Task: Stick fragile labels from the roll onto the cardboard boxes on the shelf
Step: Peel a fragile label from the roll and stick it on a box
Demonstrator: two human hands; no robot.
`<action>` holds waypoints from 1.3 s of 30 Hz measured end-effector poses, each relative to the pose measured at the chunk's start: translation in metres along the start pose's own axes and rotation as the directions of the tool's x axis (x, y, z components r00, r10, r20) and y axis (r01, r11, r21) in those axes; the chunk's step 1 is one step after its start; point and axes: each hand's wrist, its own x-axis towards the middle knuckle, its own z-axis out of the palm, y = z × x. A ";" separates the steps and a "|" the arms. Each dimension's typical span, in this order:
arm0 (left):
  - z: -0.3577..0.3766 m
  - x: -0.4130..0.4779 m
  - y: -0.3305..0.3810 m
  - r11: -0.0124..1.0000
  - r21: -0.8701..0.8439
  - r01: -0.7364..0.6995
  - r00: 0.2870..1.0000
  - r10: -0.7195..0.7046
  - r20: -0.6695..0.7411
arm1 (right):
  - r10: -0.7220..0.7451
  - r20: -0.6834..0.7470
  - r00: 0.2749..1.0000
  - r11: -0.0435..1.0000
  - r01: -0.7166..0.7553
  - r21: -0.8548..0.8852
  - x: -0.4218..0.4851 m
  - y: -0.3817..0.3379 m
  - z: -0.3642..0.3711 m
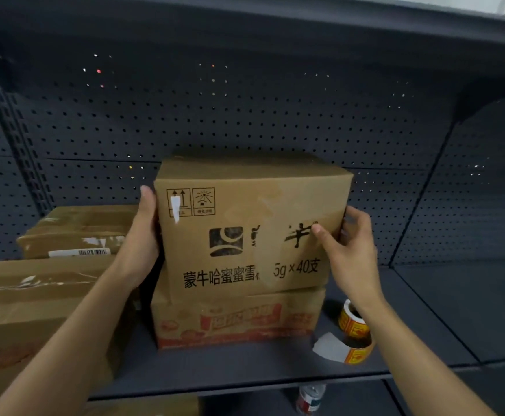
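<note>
Left hand (143, 235): flat, fingers straight, pressing left side of top box (245, 229). Right hand (353, 250): clasps right front edge, thumb on front face, fingers wrapped round side. Top box rests on red-printed box (236, 319); I see no fragile label on its front. Label roll (353, 324) stands on shelf (245, 367) just right of red-printed box, under my right wrist, backing tail loose. Step, as I judge: square top box. Keep side pressure equal, don't slide it off, leave plain front patch free for label
</note>
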 end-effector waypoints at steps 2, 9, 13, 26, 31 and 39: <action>0.000 -0.001 -0.006 0.999 0.026 -0.020 0.999 0.019 0.030 | -0.007 -0.008 1.000 1.000 0.007 -0.012 0.001 0.002 0.001; 0.002 0.006 -0.011 0.992 0.109 -0.062 0.996 0.068 -0.053 | -0.024 0.016 1.000 1.000 0.024 0.005 0.005 0.006 0.010; 0.002 0.004 -0.011 0.984 0.160 -0.076 0.994 0.087 -0.062 | -0.012 0.021 1.000 1.000 0.012 0.006 0.008 0.006 0.011; 0.005 -0.056 -0.026 0.655 0.754 0.045 0.920 0.267 -0.287 | 0.011 0.050 0.999 0.991 -0.004 -0.131 -0.002 0.023 -0.012; 0.013 -0.085 -0.039 0.516 0.856 0.010 0.938 0.291 -0.186 | 0.012 0.175 0.985 0.935 0.051 -0.352 -0.017 0.046 -0.033; 0.058 -0.089 -0.077 0.619 0.784 -0.051 0.999 0.038 0.035 | 0.338 0.617 0.711 0.665 0.283 -0.691 -0.038 0.088 -0.075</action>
